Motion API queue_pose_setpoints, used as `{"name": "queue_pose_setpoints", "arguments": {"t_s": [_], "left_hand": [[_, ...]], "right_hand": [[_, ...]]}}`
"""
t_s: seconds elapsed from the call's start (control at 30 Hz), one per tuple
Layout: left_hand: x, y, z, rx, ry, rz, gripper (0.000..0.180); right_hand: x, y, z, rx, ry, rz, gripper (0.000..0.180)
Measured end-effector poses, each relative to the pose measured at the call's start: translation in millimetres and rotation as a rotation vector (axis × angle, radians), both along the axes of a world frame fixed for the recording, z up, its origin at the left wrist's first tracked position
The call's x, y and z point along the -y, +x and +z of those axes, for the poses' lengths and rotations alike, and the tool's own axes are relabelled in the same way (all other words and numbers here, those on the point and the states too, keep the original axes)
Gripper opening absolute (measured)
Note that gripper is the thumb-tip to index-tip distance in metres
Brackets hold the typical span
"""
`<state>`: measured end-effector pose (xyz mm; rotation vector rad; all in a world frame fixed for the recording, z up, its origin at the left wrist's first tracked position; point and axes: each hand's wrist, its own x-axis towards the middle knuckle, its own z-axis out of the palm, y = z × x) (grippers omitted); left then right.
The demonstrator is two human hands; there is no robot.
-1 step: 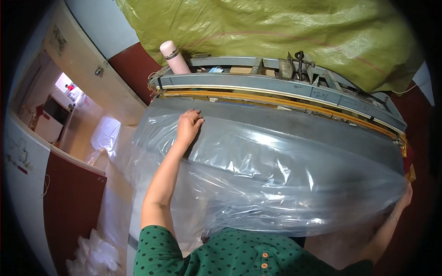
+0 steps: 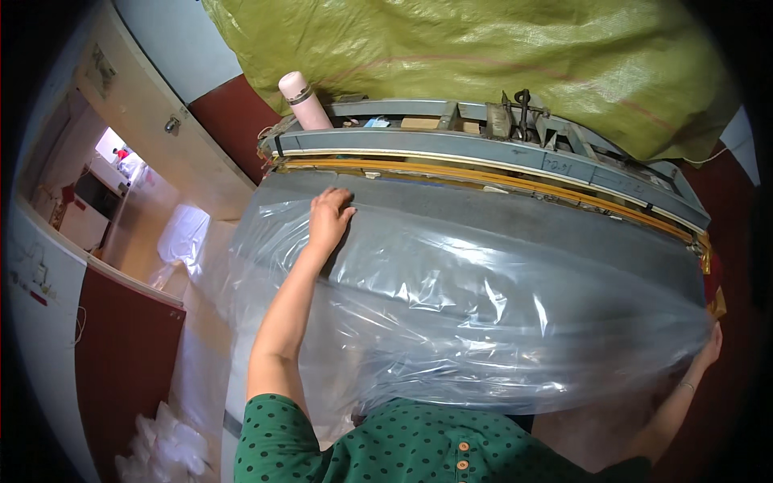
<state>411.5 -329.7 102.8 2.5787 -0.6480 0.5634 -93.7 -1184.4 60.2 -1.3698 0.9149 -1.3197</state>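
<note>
A clear plastic sheet (image 2: 451,322) lies in shiny folds over the grey work surface (image 2: 483,201) and hangs toward my body. At the sheet's far left edge, my left hand (image 2: 328,219) has its fingers curled down on the plastic, pressing it to the surface. My right hand (image 2: 710,346) is at the far right end, closed on the sheet's gathered corner. Between the two hands the far edge of the plastic runs fairly straight. The right fingertips are partly hidden behind the film.
Behind the surface runs a grey metal frame (image 2: 435,145) with a yellow strip (image 2: 483,177) along it. A pink flask (image 2: 306,101) stands at its left, a metal clamp (image 2: 522,113) on top. A green-yellow tarp (image 2: 483,56) hangs behind. Left are a door (image 2: 165,113) and crumpled plastic (image 2: 165,443).
</note>
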Motion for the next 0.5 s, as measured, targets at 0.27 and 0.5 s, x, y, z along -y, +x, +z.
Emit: {"name": "queue_pose_setpoints", "arguments": {"t_s": [0.27,0.5], "left_hand": [[23.8,8.7,9.8,-0.004,-0.054,-0.028,0.013],[10.8,62.8,-7.7,-0.005,-0.809,0.185,0.017]], "right_hand": [[6.6,-31.6,47.6,0.084,-0.046,-0.005,0.025],[-36.4,128.1,62.1,-0.877,-0.612,-0.491,0.032]]}}
